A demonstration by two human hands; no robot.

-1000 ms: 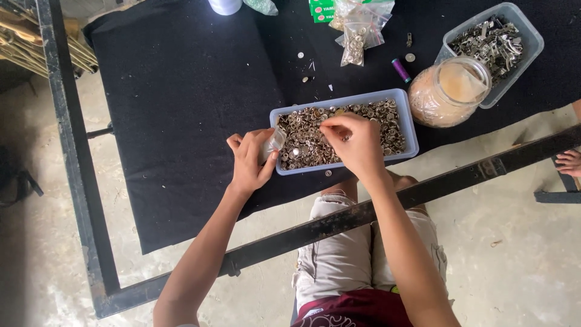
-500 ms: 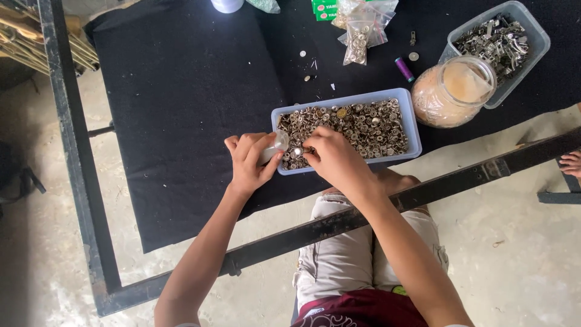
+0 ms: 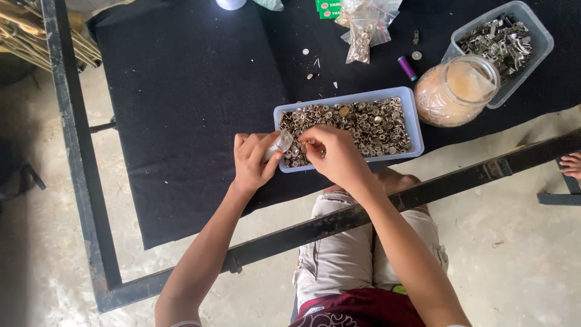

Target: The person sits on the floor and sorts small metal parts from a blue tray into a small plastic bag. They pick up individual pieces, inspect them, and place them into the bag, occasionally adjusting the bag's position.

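We record a black cloth surface [image 3: 181, 109] set in a dark metal frame [image 3: 72, 151] over a concrete floor [image 3: 520, 254]. Near its front edge sits a pale blue tray [image 3: 416, 124] filled with small metal snap buttons [image 3: 369, 124]. To the right we note a glass jar [image 3: 455, 92] just beside a second tray of metal clips [image 3: 502, 37]; behind lie clear bags of fasteners [image 3: 361, 37] and a purple thread spool [image 3: 407, 68]. Our left hand [image 3: 254, 160], at the tray's left end, is closed around a small clear bag [image 3: 279, 144]. Our right hand [image 3: 333, 154] rests over the tray, fingers pinched together at the buttons beside the bag; we cannot tell what they grip.
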